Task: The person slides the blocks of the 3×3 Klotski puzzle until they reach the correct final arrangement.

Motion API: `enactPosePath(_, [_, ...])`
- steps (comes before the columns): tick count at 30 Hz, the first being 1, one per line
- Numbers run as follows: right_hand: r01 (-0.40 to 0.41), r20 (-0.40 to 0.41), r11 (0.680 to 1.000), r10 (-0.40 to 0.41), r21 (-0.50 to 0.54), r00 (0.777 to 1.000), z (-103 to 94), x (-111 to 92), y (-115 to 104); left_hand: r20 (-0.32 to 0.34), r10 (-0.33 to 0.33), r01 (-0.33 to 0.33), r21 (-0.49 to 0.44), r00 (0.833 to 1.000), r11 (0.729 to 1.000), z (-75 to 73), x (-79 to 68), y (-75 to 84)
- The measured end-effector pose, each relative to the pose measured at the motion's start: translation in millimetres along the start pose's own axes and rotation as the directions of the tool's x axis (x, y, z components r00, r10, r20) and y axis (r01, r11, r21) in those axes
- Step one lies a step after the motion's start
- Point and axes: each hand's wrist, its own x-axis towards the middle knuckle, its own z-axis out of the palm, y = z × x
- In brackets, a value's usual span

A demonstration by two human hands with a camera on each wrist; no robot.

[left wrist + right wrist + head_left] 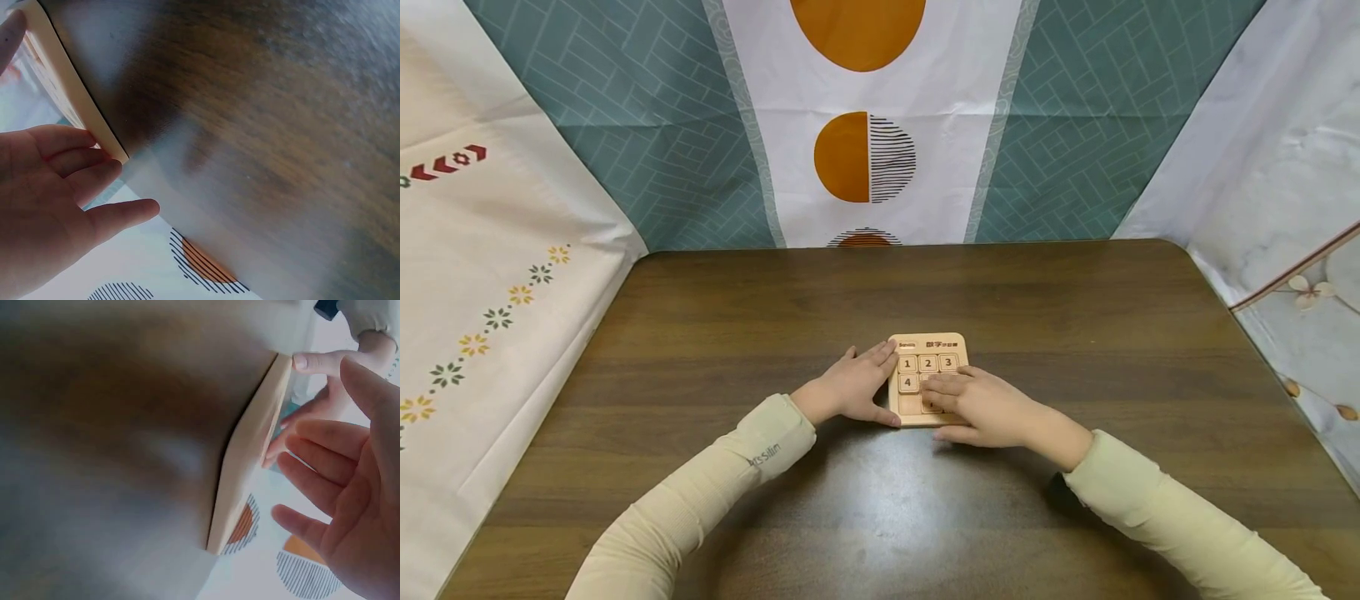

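Note:
A wooden number sliding puzzle lies flat on the table, its tiles 1, 2, 3 and 4 showing. The lower left slot is bare wood. My left hand steadies the puzzle's left side, fingers along the upper edge and thumb at the lower corner. In the left wrist view its fingertips rest against the wooden rim. My right hand reaches over the lower right tiles with extended fingers, covering most of them; part of a tile reading 7 peeks out below the fingers.
The brown wooden table stretches around the puzzle. Behind it hangs a teal and white cloth with orange circles. A floral white cloth is on the left and a pale patterned one on the right.

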Motion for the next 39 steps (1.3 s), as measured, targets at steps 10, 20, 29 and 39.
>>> enactPosePath(10, [-0.016,0.036,1.000,0.017,-0.022,0.999,2.6,-18.5,-11.9,0.004,-0.005,0.005,-0.002,1.000,1.000,1.0,1.6,-0.9])
enactPosePath(20, [-0.016,0.070,0.999,0.020,-0.051,0.997,5.8,-10.7,-19.2,0.008,0.001,-0.001,-0.004,1.000,1.000,-1.1,0.9,0.0])
enactPosePath(29, [-0.005,0.103,0.999,0.010,-0.054,0.995,8.0,3.5,-25.4,0.000,0.000,0.000,-0.001,1.000,1.000,-1.0,-0.5,1.2])
enactPosePath(39, [-0.076,0.039,0.997,0.076,-0.002,0.996,6.8,-8.4,-0.2,-0.005,-0.002,0.002,0.006,1.000,1.000,-0.2,-0.3,1.6])
